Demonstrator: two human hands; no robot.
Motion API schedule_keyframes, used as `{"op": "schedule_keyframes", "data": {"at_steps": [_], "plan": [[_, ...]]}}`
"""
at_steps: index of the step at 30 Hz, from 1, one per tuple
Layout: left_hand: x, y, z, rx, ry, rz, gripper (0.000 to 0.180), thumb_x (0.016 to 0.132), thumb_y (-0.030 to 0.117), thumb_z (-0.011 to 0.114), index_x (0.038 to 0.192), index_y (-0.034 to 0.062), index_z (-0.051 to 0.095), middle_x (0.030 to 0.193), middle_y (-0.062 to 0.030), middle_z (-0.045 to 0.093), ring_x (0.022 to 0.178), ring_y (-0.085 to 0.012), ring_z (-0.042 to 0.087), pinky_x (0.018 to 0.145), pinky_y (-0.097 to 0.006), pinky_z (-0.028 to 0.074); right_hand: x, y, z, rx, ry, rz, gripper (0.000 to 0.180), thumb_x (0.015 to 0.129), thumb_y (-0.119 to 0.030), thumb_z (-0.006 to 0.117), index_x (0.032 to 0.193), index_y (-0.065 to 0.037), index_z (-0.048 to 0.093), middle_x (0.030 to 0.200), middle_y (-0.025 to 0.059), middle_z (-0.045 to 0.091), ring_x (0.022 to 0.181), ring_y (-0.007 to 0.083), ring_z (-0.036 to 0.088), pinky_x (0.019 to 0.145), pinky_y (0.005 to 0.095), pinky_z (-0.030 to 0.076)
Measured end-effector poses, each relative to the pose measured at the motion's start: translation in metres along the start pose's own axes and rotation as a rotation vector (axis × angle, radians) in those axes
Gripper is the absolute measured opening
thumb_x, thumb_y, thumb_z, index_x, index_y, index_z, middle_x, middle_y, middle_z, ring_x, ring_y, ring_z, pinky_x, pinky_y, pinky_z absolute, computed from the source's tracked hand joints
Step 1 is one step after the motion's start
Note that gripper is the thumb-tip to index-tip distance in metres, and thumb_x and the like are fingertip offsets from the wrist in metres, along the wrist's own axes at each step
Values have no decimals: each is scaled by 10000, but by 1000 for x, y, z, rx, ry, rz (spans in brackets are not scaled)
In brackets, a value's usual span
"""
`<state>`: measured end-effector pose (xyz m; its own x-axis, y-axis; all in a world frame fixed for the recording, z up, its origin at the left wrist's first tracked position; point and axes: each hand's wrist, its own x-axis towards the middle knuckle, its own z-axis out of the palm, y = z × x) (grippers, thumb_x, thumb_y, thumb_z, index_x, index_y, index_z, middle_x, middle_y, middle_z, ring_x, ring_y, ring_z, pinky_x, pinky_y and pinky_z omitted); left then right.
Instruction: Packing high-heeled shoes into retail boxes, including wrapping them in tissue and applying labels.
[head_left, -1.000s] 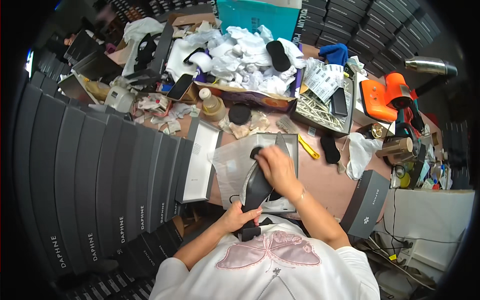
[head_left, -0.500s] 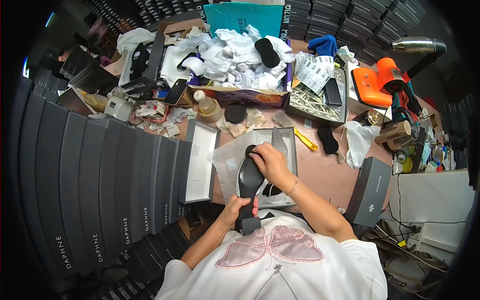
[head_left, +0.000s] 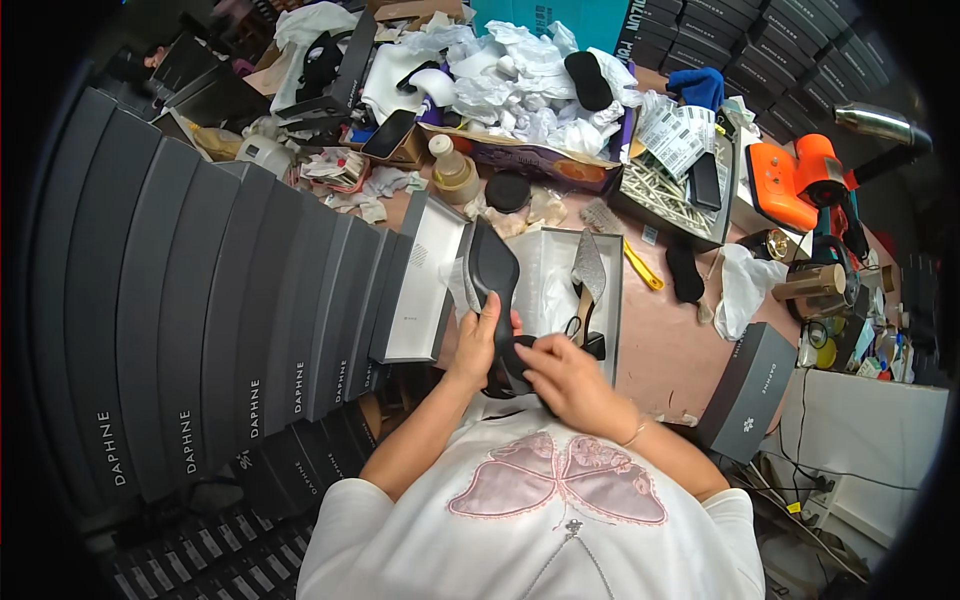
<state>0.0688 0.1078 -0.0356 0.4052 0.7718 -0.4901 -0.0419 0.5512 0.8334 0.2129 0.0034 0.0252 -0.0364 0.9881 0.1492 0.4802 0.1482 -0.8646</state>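
Head view: the rack of grey boxes point(head_left: 200, 330) to the left of the hands runs off into the dark rim. The open shoe box point(head_left: 560, 290) sits just beyond them, its inside half hidden. The black shoe point(head_left: 495, 290) now stands up, lifted since half a second ago. Left hand point(head_left: 478, 345) grips its middle, right hand point(head_left: 560, 375) pinches its heel end, fingertips hard to see.
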Motion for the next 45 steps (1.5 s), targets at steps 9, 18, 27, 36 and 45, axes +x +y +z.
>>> {"op": "schedule_keyframes", "data": {"at_steps": [9,18,27,36,45], "plan": [[25,4,8,-85,1,39,390,988,428,477,1096,53,490,885,-34,520,692,-87,481,584,-244,431,11,14,-4,-112,150,43,296,852,-43,621,1147,-10,623,967,147,591,824,299,601,737,341,488],[31,-1,12,-81,125,87,298,979,312,540,1122,57,483,855,-5,485,687,-87,449,585,-240,425,16,17,25,-608,144,-126,358,767,-114,601,1119,-67,644,937,71,575,838,232,537,704,339,420],[30,19,13,-392,127,-93,420,960,440,523,1056,32,505,916,-75,588,753,-133,586,651,-302,531,5,14,1,-451,297,-342,467,700,-74,615,1164,-122,633,969,38,575,833,204,541,703,340,408],[30,18,11,-406,-188,-81,553,959,535,443,955,-1,577,693,-69,590,607,-139,573,556,-262,483,5,22,17,364,308,266,257,891,-85,557,1114,30,611,944,154,594,878,256,585,805,316,453],[59,-1,-30,1346,-120,739,444,849,274,663,1086,-92,583,905,-224,627,881,-413,587,815,-440,471,-125,98,-77,431,497,824,273,897,-116,553,1103,40,643,834,15,621,713,73,539,641,230,443]]}}
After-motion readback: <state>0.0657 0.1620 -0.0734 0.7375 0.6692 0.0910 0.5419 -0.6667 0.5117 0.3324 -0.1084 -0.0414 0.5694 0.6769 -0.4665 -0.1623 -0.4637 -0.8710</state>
